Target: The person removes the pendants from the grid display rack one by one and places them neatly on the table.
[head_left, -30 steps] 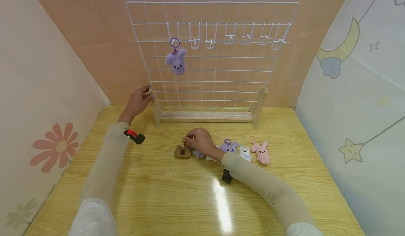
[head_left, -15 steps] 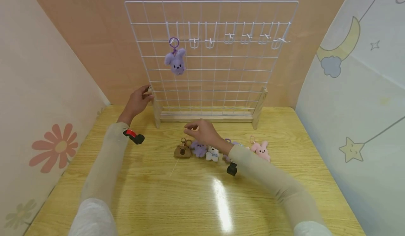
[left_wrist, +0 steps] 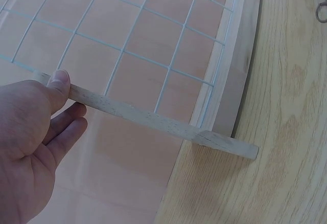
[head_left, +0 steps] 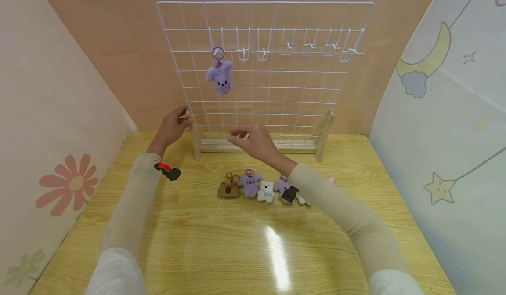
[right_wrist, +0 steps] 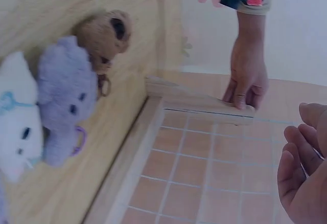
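My left hand grips the top of the wooden side post of a white wire grid rack, thumb on one face and fingers behind. My right hand is raised in front of the rack's lower part, thumb and fingers apart, with nothing between them. Below it on the table lie plush keychains: a brown one, a purple bunny and a white bear. Another purple plush is partly behind the wrist camera. My right sleeve covers most of those farther right. A purple bunny keychain hangs from the leftmost hook.
Several white hooks stick out along the grid's upper rows, bearing nothing. The rack's wooden base bar stands on the wooden table near its back edge. Decorated panels flank the table on both sides.
My right hand let go of the area by the brown keychain's ring and rose toward the rack, with nothing in it. The keychains stay on the table. My left hand has not moved.
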A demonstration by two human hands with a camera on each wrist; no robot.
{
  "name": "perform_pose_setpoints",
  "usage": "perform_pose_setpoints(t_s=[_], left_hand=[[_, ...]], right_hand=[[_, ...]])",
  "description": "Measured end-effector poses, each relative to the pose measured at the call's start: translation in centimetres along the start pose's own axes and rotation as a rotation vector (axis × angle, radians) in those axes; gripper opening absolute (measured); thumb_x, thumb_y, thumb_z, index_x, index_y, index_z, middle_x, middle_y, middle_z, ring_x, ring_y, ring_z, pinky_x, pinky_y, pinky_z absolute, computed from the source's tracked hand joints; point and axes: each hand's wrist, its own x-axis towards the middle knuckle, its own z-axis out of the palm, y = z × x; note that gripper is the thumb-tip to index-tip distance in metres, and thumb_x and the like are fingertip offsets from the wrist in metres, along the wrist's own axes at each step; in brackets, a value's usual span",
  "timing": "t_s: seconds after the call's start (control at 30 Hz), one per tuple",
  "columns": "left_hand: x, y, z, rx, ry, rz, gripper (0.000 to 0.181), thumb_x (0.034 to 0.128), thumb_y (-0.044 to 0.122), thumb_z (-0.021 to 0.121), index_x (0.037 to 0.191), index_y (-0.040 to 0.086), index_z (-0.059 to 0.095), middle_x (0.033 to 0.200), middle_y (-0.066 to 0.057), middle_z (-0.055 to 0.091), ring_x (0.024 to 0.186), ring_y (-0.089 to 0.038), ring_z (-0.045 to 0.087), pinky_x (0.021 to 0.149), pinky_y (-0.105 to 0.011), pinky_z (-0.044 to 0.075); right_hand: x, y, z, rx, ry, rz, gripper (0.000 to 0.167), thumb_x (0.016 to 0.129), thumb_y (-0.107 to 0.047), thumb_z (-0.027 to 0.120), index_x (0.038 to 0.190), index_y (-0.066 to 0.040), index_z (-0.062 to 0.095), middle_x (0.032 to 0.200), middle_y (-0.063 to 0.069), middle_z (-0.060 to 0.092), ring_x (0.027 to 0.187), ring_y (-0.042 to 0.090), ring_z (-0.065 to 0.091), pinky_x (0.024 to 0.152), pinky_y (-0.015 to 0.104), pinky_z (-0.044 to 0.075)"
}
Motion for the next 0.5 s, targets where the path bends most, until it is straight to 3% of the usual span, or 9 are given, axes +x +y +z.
perform_pose_setpoints(t_s=[0.5], left_hand=[[0.0,-0.1,0.0,-0.008,0.005,0.000,0.060,0.1088,0.019,0.052,0.161,0.002,0.028,0.160,-0.024,0.036,0.140,-0.043,0.047,0.110,-0.057,0.044]], right_hand=[[5.1,-3.3,-3.4,0.015,0.213,-0.033,0.026,0.094,-0.026,0.078,0.112,-0.007,0.079,0.100,0.006,0.079,0.082,0.016,0.070,0.069,0.026,0.056]])
